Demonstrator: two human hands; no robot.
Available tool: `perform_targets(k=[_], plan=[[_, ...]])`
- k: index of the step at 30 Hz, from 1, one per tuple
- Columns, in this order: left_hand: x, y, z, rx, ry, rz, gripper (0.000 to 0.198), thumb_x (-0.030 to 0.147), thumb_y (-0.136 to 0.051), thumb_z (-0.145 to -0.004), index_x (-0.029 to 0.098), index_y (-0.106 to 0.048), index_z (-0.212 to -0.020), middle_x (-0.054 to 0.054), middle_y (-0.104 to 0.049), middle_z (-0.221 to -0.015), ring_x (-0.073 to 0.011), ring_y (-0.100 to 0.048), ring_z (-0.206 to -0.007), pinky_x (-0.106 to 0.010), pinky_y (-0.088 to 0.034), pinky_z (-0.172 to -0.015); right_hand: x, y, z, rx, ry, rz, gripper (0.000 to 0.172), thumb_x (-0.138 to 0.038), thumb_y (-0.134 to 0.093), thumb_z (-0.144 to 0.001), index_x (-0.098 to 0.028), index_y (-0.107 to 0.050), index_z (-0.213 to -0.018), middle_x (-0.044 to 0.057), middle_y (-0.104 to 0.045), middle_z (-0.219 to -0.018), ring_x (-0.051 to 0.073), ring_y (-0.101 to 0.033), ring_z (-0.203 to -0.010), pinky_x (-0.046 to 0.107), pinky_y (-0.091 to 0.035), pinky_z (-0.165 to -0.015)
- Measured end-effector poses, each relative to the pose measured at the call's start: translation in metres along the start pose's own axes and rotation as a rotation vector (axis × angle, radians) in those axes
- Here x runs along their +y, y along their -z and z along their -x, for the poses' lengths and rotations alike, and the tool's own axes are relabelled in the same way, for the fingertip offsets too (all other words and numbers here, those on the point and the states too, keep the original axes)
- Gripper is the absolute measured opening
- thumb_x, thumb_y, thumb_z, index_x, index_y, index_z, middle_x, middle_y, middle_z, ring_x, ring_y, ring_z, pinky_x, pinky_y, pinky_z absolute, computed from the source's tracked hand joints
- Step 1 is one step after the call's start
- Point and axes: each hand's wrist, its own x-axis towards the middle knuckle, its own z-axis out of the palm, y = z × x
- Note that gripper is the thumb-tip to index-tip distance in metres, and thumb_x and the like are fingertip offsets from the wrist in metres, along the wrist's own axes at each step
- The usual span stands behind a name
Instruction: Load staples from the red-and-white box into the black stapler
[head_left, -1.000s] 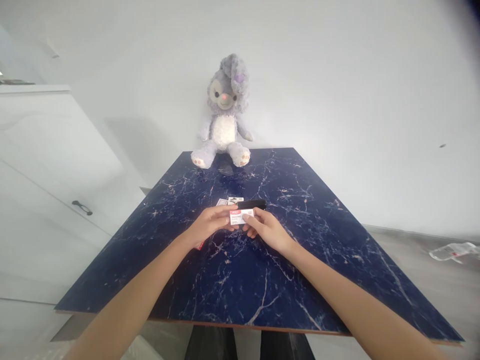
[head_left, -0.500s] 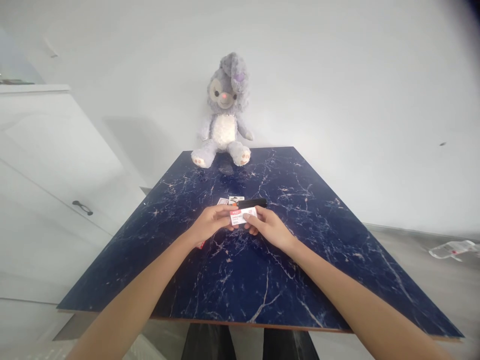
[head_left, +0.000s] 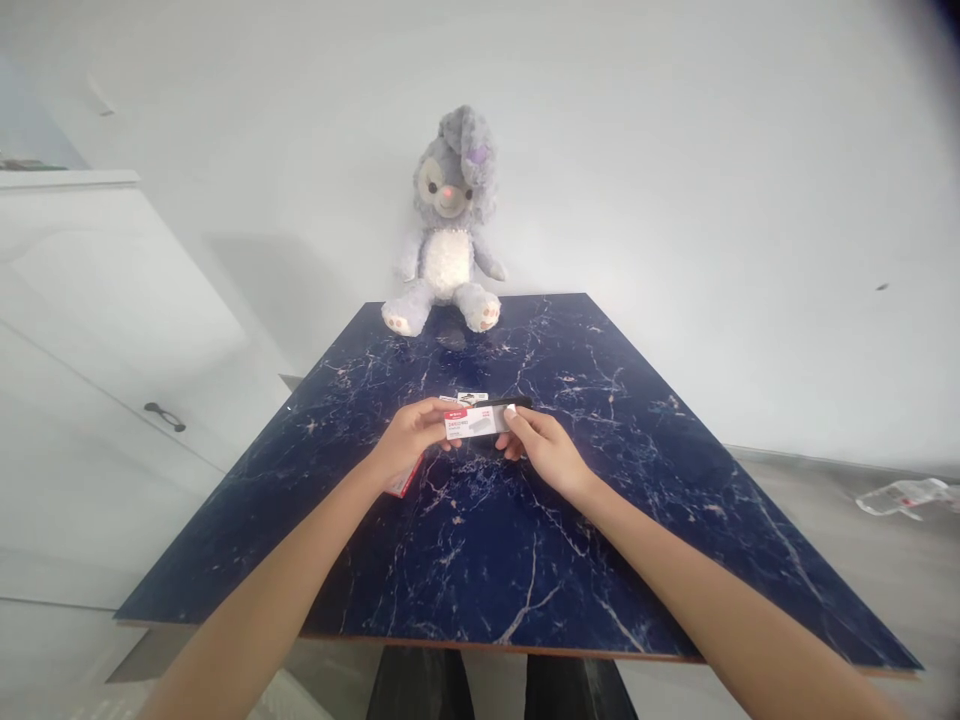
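Above the middle of the blue table (head_left: 525, 560), my left hand (head_left: 405, 438) pinches the left end of a small red-and-white box (head_left: 469, 422). Printed on its face is a grey picture like a strip of staples. From the box's right end sticks out a grey inner part (head_left: 501, 418) with a white end. My right hand (head_left: 546, 450) is closed on that end, thumb on top. Just behind the box lies a long black object (head_left: 517, 402), partly covered by it. Beside it is a white card (head_left: 473, 398). Under my left wrist a red-and-white packet (head_left: 405, 482) shows in part.
A grey plush toy (head_left: 450, 260) sits at the table's far edge against the white wall. To the left stands a white cabinet (head_left: 97, 350) with a dark handle. Clear plastic packaging (head_left: 904, 497) lies on the floor at the right.
The box in my left hand has moved slightly left. Its grey inner part now shows at the right end, held by my right hand. More of the red-and-white packet is visible.
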Motion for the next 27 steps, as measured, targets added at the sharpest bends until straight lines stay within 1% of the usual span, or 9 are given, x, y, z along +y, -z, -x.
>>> perform_targets(k=[6,8,10,12,14,16,19,21,27], plan=[[0.006,0.003,0.001,0.048,0.014,0.063,0.028,0.03,-0.074,-0.079,0.018,-0.072,-0.105,-0.01,-0.074,-0.103,-0.0164,-0.066,-0.072,-0.029,-0.049,-0.065,-0.004,0.005,0.002,0.129,0.029,0.13,0.045,-0.056,-0.045,-0.097,-0.02,-0.064,-0.078,0.003,-0.071,-0.074,0.015,-0.064,-0.06,0.027,-0.05,-0.06],[0.01,0.004,0.002,0.063,0.013,0.085,0.027,0.03,-0.075,-0.078,0.019,-0.072,-0.103,-0.009,-0.074,-0.103,-0.015,-0.064,-0.071,-0.028,-0.047,-0.063,-0.01,0.008,0.004,0.168,0.036,0.144,0.039,-0.054,-0.046,-0.096,-0.021,-0.064,-0.084,0.003,-0.072,-0.075,0.016,-0.065,-0.061,0.027,-0.05,-0.06],[0.012,0.005,0.003,0.07,0.015,0.093,0.026,0.03,-0.075,-0.078,0.019,-0.073,-0.101,-0.008,-0.074,-0.1,-0.0143,-0.062,-0.069,-0.027,-0.046,-0.062,-0.017,0.01,0.007,0.19,0.073,0.189,0.032,-0.052,-0.053,-0.093,-0.022,-0.064,-0.096,0.003,-0.073,-0.08,0.017,-0.066,-0.064,0.029,-0.051,-0.062],[0.014,0.004,0.004,0.065,0.026,0.091,0.025,0.029,-0.076,-0.076,0.019,-0.074,-0.099,-0.008,-0.074,-0.096,-0.014,-0.061,-0.067,-0.027,-0.045,-0.061,-0.023,0.011,0.01,0.19,0.121,0.238,0.033,-0.05,-0.061,-0.089,-0.023,-0.062,-0.108,0.003,-0.074,-0.087,0.018,-0.067,-0.068,0.03,-0.052,-0.063],[0.017,0.004,0.004,0.059,0.034,0.1,0.025,0.029,-0.077,-0.076,0.019,-0.076,-0.099,-0.008,-0.074,-0.098,-0.0143,-0.06,-0.068,-0.027,-0.045,-0.061,-0.025,0.009,0.012,0.153,0.148,0.251,0.033,-0.046,-0.064,-0.087,-0.024,-0.06,-0.113,0.003,-0.075,-0.088,0.019,-0.068,-0.069,0.031,-0.053,-0.065],[0.02,0.004,0.004,0.074,0.027,0.137,0.026,0.03,-0.077,-0.076,0.019,-0.076,-0.1,-0.009,-0.074,-0.101,-0.0151,-0.061,-0.072,-0.026,-0.046,-0.062,-0.022,0.006,0.011,0.083,0.128,0.209,0.027,-0.041,-0.063,-0.088,-0.024,-0.061,-0.109,0.002,-0.074,-0.085,0.019,-0.07,-0.069,0.031,-0.055,-0.067],[0.024,0.004,0.004,0.152,-0.002,0.197,0.027,0.031,-0.079,-0.075,0.019,-0.076,-0.099,-0.009,-0.074,-0.105,-0.0157,-0.062,-0.077,-0.025,-0.046,-0.064,-0.012,0.001,0.007,-0.047,0.037,0.053,0.021,-0.035,-0.06,-0.089,-0.023,-0.061,-0.106,0.002,-0.075,-0.082,0.018,-0.072,-0.069,0.03,-0.058,-0.068],[0.024,0.006,0.003,0.207,-0.008,0.203,0.025,0.03,-0.08,-0.075,0.019,-0.075,-0.097,-0.01,-0.074,-0.105,-0.0162,-0.062,-0.08,-0.025,-0.047,-0.064,-0.004,-0.002,0.004,-0.098,-0.022,-0.048,0.02,-0.03,-0.059,-0.088,-0.022,-0.061,-0.106,0.002,-0.075,-0.081,0.018,-0.073,-0.071,0.03,-0.059,-0.069],[0.019,0.013,-0.002,0.308,-0.08,0.275,0.019,0.024,-0.078,-0.074,0.018,-0.074,-0.091,-0.008,-0.075,-0.099,-0.0137,-0.061,-0.074,-0.022,-0.043,-0.058,0.007,-0.005,0.0,-0.087,-0.068,-0.117,0.021,-0.021,-0.059,-0.085,-0.02,-0.06,-0.106,0.003,-0.075,-0.081,0.017,-0.072,-0.072,0.03,-0.06,-0.071]])
